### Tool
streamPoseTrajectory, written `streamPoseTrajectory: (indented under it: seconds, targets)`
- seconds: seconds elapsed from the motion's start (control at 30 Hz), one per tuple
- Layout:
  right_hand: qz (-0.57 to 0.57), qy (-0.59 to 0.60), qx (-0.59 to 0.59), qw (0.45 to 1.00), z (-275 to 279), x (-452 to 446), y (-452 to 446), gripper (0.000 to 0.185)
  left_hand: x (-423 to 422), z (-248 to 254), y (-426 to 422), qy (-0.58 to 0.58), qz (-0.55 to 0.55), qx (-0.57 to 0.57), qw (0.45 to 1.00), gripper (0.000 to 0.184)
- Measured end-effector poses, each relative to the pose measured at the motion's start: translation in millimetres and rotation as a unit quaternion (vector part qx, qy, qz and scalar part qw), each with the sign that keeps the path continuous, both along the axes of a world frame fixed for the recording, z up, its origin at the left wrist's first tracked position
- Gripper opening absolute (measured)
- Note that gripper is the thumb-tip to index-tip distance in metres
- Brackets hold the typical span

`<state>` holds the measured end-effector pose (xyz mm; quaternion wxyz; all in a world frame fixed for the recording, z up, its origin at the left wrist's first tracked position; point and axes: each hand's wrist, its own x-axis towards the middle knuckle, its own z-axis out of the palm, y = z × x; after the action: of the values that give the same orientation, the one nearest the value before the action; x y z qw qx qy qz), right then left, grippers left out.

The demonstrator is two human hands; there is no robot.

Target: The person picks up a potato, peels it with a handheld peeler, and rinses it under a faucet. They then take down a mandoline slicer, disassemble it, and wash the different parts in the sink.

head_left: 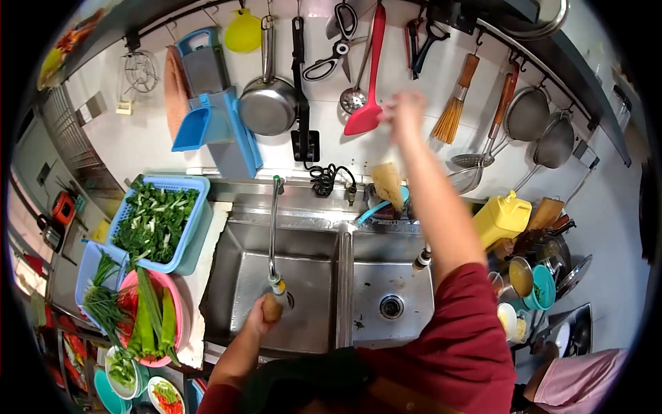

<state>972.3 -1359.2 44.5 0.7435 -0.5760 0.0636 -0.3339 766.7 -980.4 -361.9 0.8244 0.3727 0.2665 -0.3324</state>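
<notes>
My left hand [256,319] is closed around a brown, rounded potato [272,308], just beneath the mouth of the tap [273,228] over the left sink basin [241,303]. My right arm stretches up across the right basin [369,334]. Smeared by motion, my right hand [405,116] is raised in front of the tiled wall beside a red spatula [364,120]; its fingers do not show clearly, nor whether it touches the spatula. Below that hand is a tan, flat piece [387,183] at the back of the sink; its kind is unclear.
Left of the sink stand a blue basket of chopped greens [155,221] and a pink bowl [181,310] with green peppers. A pan [267,107], scissors and strainers hang overhead. At right are a yellow jug [502,219] and another person's pink clothing [579,383].
</notes>
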Motion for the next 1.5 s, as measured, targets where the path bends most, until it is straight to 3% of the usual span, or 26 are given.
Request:
streamPoseTrajectory:
  seconds: [0.07, 0.13, 0.2, 0.27, 0.33, 0.37, 0.4, 0.43, 0.47, 0.5, 0.53, 0.6, 0.63, 0.77, 0.83, 0.93, 0.97, 1.07, 1.1, 1.23, 1.3, 1.33, 1.4, 1.5]
  targets:
    - [0.047, 0.041, 0.105, 0.993, 41.1, 17.2, -48.0, 0.041, 13.6, 12.5, -28.5, 0.03, 0.023, 0.036, 0.999, 0.039]
    - [0.084, 0.06, 0.134, 0.986, 66.0, 28.0, -62.5, 0.04, 28.4, -22.7, -36.9, 0.011, 0.007, 0.001, 1.0, 0.039]
    - [0.134, 0.054, 0.151, 0.978, 78.9, 42.3, -70.1, 0.032, 30.9, -40.4, -43.4, -0.141, -0.069, -0.26, 0.953, 0.032]
    - [0.151, 0.048, 0.123, 0.98, 86.8, 59.4, -87.7, 0.025, 38.6, -56.1, -49.1, -0.142, -0.088, -0.261, 0.951, 0.036]
    - [0.07, -0.034, 0.092, 0.993, 96.8, 39.7, -74.0, 0.022, 31.2, -43.2, -55.7, -0.116, -0.07, -0.227, 0.964, 0.039]
    - [-0.007, -0.049, -0.029, 0.998, 95.7, 19.4, -63.8, 0.023, 27.5, -27.6, -59.8, -0.081, -0.032, -0.194, 0.977, 0.038]
    - [0.026, -0.042, -0.063, 0.997, 88.1, 36.4, -104.2, 0.025, 30.9, -59.9, -57.1, -0.012, -0.027, -0.186, 0.982, 0.036]
    - [0.006, -0.052, -0.136, 0.989, 74.9, 13.0, -91.7, 0.023, 28.4, -35.0, -62.4, 0.022, -0.025, -0.066, 0.997, 0.035]
    - [-0.008, -0.062, -0.21, 0.976, 64.2, -27.9, -68.0, 0.025, 26.0, -62.1, -55.7, 0.019, -0.041, -0.152, 0.987, 0.037]
    - [-0.048, -0.086, -0.239, 0.966, 38.0, -62.5, -35.6, 0.029, 22.4, -57.7, -55.2, -0.007, -0.041, -0.122, 0.992, 0.039]
    - [-0.029, -0.007, -0.304, 0.952, 6.9, -91.6, -30.9, 0.028, 21.3, -46.9, -55.2, -0.038, -0.043, -0.091, 0.994, 0.041]
    - [0.013, 0.101, -0.33, 0.938, -76.3, -145.2, -17.7, 0.019, 18.8, -33.8, -34.8, 0.015, -0.135, -0.083, 0.987, 0.046]
    - [0.085, 0.163, -0.368, 0.911, -106.5, -171.7, 2.5, 0.016, 12.7, -22.4, -28.3, 0.022, -0.126, -0.084, 0.988, 0.046]
    - [0.21, 0.366, -0.149, 0.894, -261.6, -230.1, 95.4, 0.017, -5.7, -11.5, -9.2, 0.053, -0.08, -0.115, 0.989, 0.051]
    - [0.252, 0.375, -0.143, 0.881, -307.7, -238.1, 142.9, 0.014, -10.8, -14.1, -5.4, 0.061, -0.081, -0.106, 0.989, 0.052]
    - [0.258, 0.37, -0.169, 0.876, -327.1, -238.0, 184.1, 0.015, -12.0, -14.5, 1.1, 0.077, -0.067, -0.047, 0.994, 0.051]
    - [0.232, 0.306, -0.182, 0.905, -347.9, -233.1, 186.9, 0.019, -12.1, -20.7, 5.5, 0.06, -0.072, -0.042, 0.995, 0.049]
    - [0.236, 0.271, 0.004, 0.933, -360.3, -229.6, 214.4, 0.018, -12.9, -20.4, 6.0, 0.074, -0.06, 0.0, 0.995, 0.045]
    - [0.273, 0.315, 0.012, 0.909, -377.2, -230.7, 218.1, 0.015, -12.2, -21.6, 5.1, 0.071, -0.044, -0.003, 0.997, 0.044]
    - [0.276, 0.372, -0.006, 0.887, -406.6, -230.2, 223.7, 0.008, -4.4, -18.3, 2.7, 0.083, -0.06, 0.018, 0.995, 0.04]
    - [0.224, 0.401, -0.182, 0.869, -414.2, -224.4, 213.5, 0.007, -4.4, -17.0, 6.9, 0.094, -0.087, 0.036, 0.991, 0.039]
    - [0.149, 0.274, -0.159, 0.937, -432.4, -218.3, 207.4, 0.008, -5.7, -9.9, 12.4, 0.069, -0.13, -0.009, 0.989, 0.04]
    - [0.098, 0.339, -0.087, 0.932, -440.8, -214.7, 190.4, 0.009, -0.6, -9.2, 13.4, 0.043, -0.183, -0.05, 0.981, 0.042]
    - [0.133, 0.299, -0.033, 0.944, -419.4, -229.0, 204.6, 0.011, 2.7, -24.5, 5.2, 0.058, -0.096, -0.119, 0.987, 0.046]
